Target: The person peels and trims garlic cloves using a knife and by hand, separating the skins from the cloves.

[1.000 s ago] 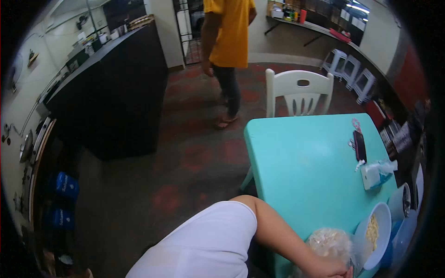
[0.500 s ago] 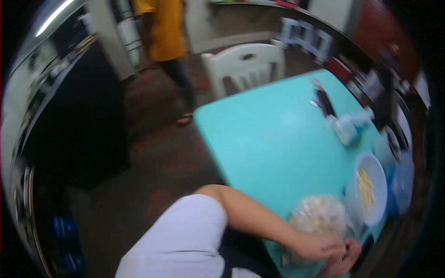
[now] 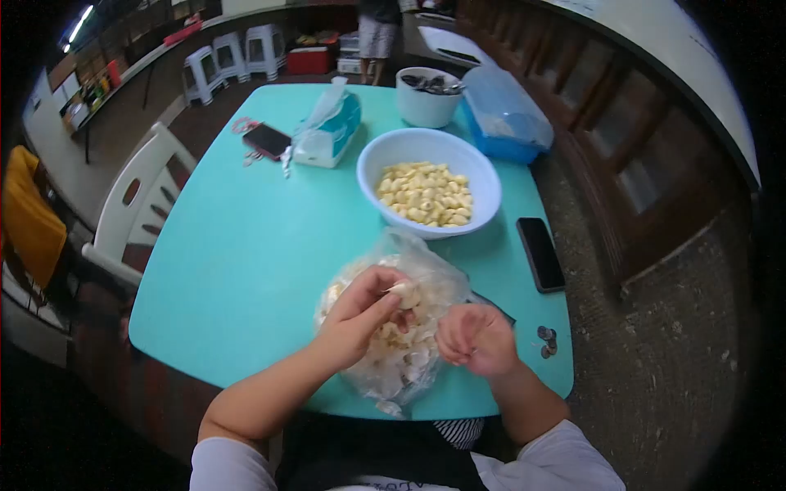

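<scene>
My left hand point(image 3: 360, 311) pinches a pale garlic clove point(image 3: 405, 294) between thumb and fingers, above an open clear plastic bag point(image 3: 442, 274). Garlic cloves and papery skins point(image 3: 401, 348) fill the bag. On its right side is my right hand point(image 3: 479, 340), fingers curled inward; whatever they may hold is too small or hidden to name. Just beyond the bag stands a pale blue bowl point(image 3: 487, 192) with many peeled garlic cloves point(image 3: 426, 195) in it. A dark flat object point(image 3: 495, 308) shows partly behind my right hand.
The turquoise table point(image 3: 246, 270) carries a phone point(image 3: 540, 254), coins point(image 3: 548, 341), a tissue pack point(image 3: 327, 131), another phone point(image 3: 267, 141), a white tub point(image 3: 428, 102) and a blue lidded box point(image 3: 503, 114). A white chair point(image 3: 143, 192) stands left. Someone's legs point(image 3: 377, 41) show at the back.
My view has swung from the left to face the table squarely. My hands, close together before, are now apart over the bag, and the clove in my left hand is visible.
</scene>
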{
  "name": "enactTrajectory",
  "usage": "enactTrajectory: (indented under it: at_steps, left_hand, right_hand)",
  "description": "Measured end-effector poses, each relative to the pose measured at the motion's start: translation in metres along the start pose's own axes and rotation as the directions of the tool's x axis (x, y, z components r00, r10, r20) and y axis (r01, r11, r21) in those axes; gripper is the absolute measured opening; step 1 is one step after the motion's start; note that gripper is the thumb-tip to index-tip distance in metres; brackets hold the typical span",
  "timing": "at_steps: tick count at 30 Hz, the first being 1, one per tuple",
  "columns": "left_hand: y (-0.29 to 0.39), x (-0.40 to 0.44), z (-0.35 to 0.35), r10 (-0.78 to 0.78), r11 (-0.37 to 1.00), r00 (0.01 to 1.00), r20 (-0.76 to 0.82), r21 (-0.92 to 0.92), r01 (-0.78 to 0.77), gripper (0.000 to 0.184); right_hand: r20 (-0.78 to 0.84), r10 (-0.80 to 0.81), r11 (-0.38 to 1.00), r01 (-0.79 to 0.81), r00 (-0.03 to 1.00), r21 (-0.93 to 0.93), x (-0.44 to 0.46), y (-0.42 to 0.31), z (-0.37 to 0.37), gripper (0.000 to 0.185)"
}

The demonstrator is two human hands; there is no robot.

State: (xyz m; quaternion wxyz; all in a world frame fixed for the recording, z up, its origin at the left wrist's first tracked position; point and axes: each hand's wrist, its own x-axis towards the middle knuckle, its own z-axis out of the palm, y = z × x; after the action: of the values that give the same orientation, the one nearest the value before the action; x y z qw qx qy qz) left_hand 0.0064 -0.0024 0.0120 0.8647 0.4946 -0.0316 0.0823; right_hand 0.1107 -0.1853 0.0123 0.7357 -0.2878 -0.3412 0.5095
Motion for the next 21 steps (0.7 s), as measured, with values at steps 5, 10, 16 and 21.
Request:
enactTrajectory:
  at_steps: [5,10,16,21]
  left_hand:
    - [0.002,-0.005,0.003,-0.004,0.97,1.0,-0.002,0.243,0.005,0.025]
    - [-0.003,-0.012,0.016,0.212,0.916,0.977,-0.02,0.353,-0.191,0.022]
    - [0.001,-0.016,0.015,0.364,0.566,0.911,0.196,0.73,-0.383,0.019]
    - [0.005,-0.016,0.016,0.416,0.346,0.837,0.356,0.789,-0.508,0.027]
  right_hand:
    - [-0.348,-0.288,0.684,-0.063,0.892,-0.727,0.007,-0.001,0.036,0.022]
    - [-0.171,-0.307,0.303,-0.074,0.936,-0.95,0.009,-0.012,0.041,0.033]
    - [-0.055,-0.32,0.216,0.016,0.946,-0.976,0.009,0.0,0.028,0.035]
    - [-0.049,-0.346,0.471,0.128,0.937,-0.873,0.01,0.013,0.026,0.031]
